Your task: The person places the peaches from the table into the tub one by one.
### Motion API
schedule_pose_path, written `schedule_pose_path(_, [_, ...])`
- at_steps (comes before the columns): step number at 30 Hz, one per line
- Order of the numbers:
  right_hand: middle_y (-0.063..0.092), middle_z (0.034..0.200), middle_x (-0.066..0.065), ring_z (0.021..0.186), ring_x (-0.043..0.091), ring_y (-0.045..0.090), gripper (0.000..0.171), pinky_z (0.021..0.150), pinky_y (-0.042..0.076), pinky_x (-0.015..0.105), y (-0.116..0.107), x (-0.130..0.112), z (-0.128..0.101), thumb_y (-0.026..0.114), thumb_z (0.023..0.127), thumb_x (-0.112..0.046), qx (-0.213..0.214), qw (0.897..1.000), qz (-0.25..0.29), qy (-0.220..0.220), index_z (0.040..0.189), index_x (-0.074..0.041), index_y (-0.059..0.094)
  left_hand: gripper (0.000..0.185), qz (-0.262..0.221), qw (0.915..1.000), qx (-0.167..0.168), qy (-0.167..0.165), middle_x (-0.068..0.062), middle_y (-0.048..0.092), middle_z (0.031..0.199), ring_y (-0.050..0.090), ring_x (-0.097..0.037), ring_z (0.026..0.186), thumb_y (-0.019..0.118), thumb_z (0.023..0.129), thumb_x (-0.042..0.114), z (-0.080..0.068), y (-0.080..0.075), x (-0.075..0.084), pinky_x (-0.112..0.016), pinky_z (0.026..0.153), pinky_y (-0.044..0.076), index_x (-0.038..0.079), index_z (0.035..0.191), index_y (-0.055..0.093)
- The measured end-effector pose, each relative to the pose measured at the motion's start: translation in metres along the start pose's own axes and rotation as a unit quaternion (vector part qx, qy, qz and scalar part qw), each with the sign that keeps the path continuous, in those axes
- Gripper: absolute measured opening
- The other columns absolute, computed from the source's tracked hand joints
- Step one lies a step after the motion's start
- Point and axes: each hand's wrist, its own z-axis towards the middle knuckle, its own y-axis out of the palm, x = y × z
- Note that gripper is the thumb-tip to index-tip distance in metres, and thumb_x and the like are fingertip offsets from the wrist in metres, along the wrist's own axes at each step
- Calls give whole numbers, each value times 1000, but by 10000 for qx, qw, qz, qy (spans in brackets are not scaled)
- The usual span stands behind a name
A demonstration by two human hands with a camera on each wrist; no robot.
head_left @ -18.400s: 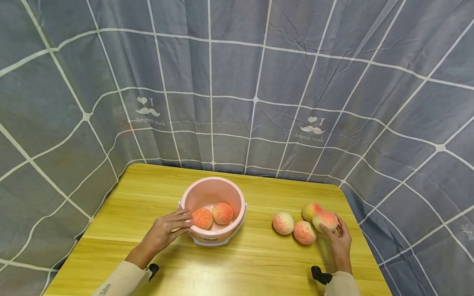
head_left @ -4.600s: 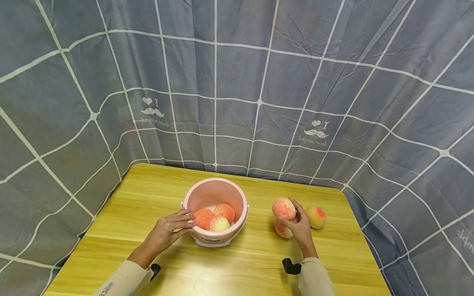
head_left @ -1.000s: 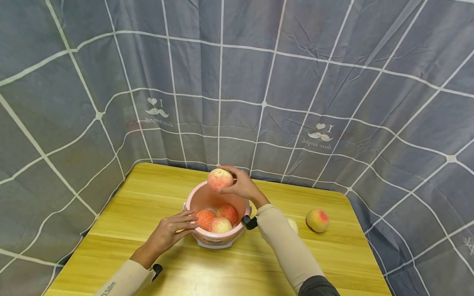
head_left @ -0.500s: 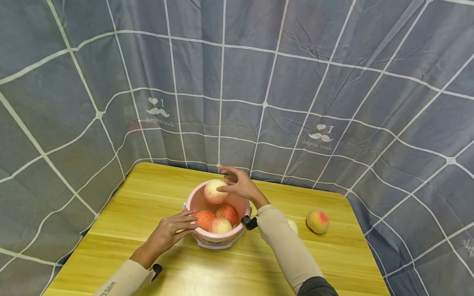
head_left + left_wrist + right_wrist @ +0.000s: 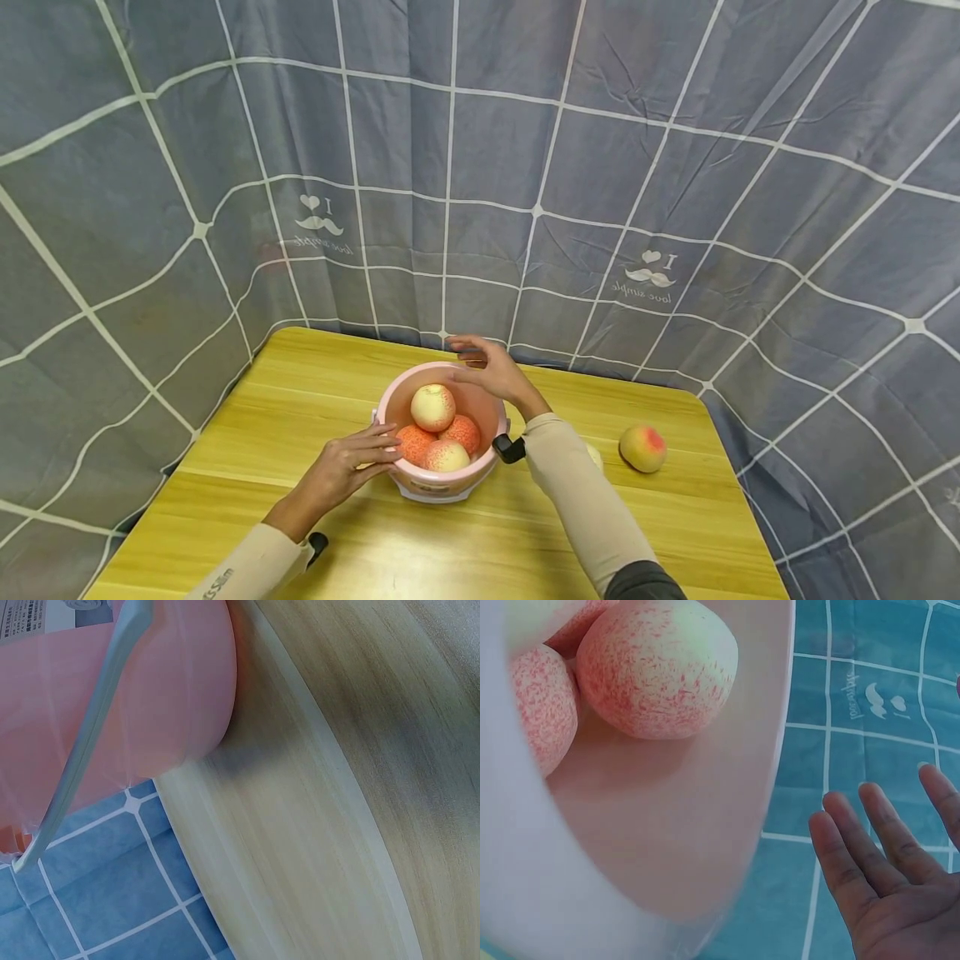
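Note:
A pink bucket [image 5: 431, 487] stands on the table with several speckled peaches inside. A pale peach [image 5: 432, 407] lies towards the back of them, above two red-orange peaches and another pale peach [image 5: 447, 456]. My left hand [image 5: 341, 467] rests on the bucket's left rim, fingers extended across it; the left wrist view shows the bucket's side and light handle [image 5: 90, 735] but not the hand. Over the back right rim is my right hand [image 5: 491, 371], holding nothing. Its fingers spread apart beside the bucket in the right wrist view.
A yellow peach with a red patch [image 5: 642, 449] sits on the right of the wooden table [image 5: 300, 392]. Another pale peach [image 5: 595, 455] is mostly hidden by the right forearm. A grey checked curtain [image 5: 480, 233] hangs behind the table.
The right hand has let go of the peach it held over the bucket, and that peach has dropped onto the others inside. The left hand has stayed at the rim.

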Motion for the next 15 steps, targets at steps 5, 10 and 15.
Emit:
schedule_pose_path(5, [56, 132, 15, 119, 33, 56, 52, 101, 51, 42, -4, 3, -1, 73, 86, -10, 22, 10000, 58, -13, 135, -7, 55, 31, 41, 10000, -18, 15, -7, 72, 107, 67, -33, 100, 83, 64, 2, 0, 1, -1, -20, 104, 44, 7, 94, 78])
schedule_pose_path(10, [55, 133, 14, 119, 33, 56, 53, 99, 52, 41, -9, 3, -5, 73, 87, -11, 47, 9999, 132, 21, 136, -7, 54, 29, 78, 10000, 1, 50, -7, 72, 107, 68, -33, 98, 83, 66, 3, -1, 1, -2, -22, 103, 46, 9, 95, 78])
schedule_pose_path(15, [54, 134, 13, 121, 34, 54, 54, 98, 53, 42, -15, 5, -11, 74, 86, -13, 144, 9995, 196, 209, 136, -9, 54, 25, 58, 10000, 10, 53, -7, 72, 106, 68, -33, 99, 82, 69, 5, -1, 1, -2, -21, 103, 45, 7, 93, 78])
